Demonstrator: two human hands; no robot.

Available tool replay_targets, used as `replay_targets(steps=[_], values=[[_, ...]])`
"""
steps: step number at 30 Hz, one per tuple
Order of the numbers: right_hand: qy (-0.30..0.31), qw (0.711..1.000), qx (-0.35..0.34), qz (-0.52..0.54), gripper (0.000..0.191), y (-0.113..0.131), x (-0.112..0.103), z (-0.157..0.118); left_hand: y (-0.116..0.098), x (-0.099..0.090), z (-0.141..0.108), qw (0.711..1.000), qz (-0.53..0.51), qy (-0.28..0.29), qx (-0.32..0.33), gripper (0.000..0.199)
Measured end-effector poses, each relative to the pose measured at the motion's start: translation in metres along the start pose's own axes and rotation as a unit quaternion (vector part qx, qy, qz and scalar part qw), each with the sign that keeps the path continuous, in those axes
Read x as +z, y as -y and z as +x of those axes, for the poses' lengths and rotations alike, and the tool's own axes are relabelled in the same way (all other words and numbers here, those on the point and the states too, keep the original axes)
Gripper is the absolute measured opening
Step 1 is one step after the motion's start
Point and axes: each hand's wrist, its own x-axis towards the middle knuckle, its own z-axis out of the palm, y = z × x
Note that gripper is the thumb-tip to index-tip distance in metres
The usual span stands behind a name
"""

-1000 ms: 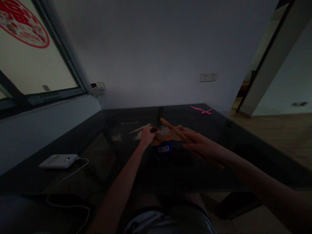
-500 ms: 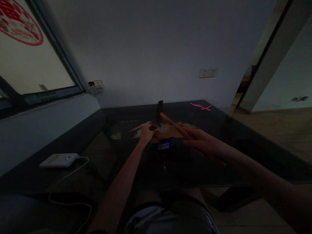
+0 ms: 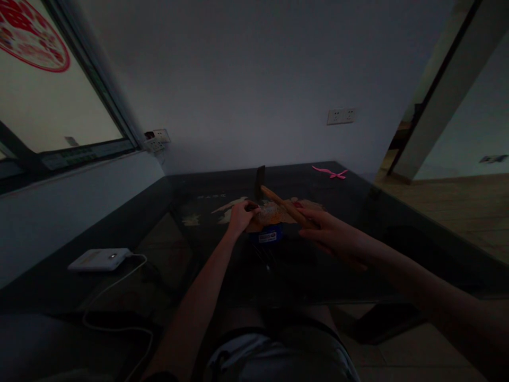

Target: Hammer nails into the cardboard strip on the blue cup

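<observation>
My right hand (image 3: pixel 333 233) is wrapped round the wooden handle of a hammer (image 3: pixel 280 202), whose dark head stands up beyond the work. My left hand (image 3: pixel 242 216) has its fingers pinched at the left edge of a rough, orange-brown piece (image 3: pixel 270 214) with a whitish speckled top; what the fingertips hold is too small and dark to make out. That piece rests on or just above a blue round container (image 3: pixel 267 235) with a pale label. Behind it lies a tan, uneven sheet (image 3: pixel 314 205), partly covered by the hammer handle and my hands.
On the left of the dark tabletop (image 3: pixel 167 286) lies a white power bank (image 3: pixel 99 259) with a white cable (image 3: pixel 115 329) running off the edge. A pink ribbon-like strip (image 3: pixel 334 173) is at the back right. A wall with sockets (image 3: pixel 341 116) stands behind.
The hammer and both hands keep almost the same place and grip. The view has shifted very slightly.
</observation>
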Motion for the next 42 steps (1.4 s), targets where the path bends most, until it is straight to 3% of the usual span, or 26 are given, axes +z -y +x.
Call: replay_targets(steps=[3,10,17,22,28,34,42], values=[[0.022,1.000,-0.003,-0.017,0.050,-0.005,0.002,0.003,0.002,0.000,0.000,0.999,0.034,0.000,0.001,0.015],[0.000,1.000,-0.005,-0.008,0.053,0.008,0.000,-0.004,-0.002,0.000,-0.001,1.000,-0.001,-0.003,0.011,0.011],[0.015,1.000,0.017,-0.003,0.054,-0.003,0.001,-0.002,-0.001,-0.001,0.000,0.999,0.045,0.009,0.026,0.011],[-0.007,1.000,-0.001,-0.006,0.057,0.003,0.000,-0.005,-0.003,-0.002,0.000,1.000,0.028,0.005,0.009,0.009],[0.027,1.000,0.009,-0.014,0.054,-0.007,0.003,0.000,-0.002,-0.002,0.000,0.998,0.056,0.007,0.009,0.014],[0.004,1.000,-0.002,0.002,0.056,0.003,0.001,-0.005,-0.002,-0.001,0.000,0.999,0.032,0.004,0.018,0.011],[0.015,1.000,0.006,-0.009,0.052,-0.006,0.005,0.000,-0.002,-0.001,0.001,0.999,0.045,0.008,-0.011,0.016]])
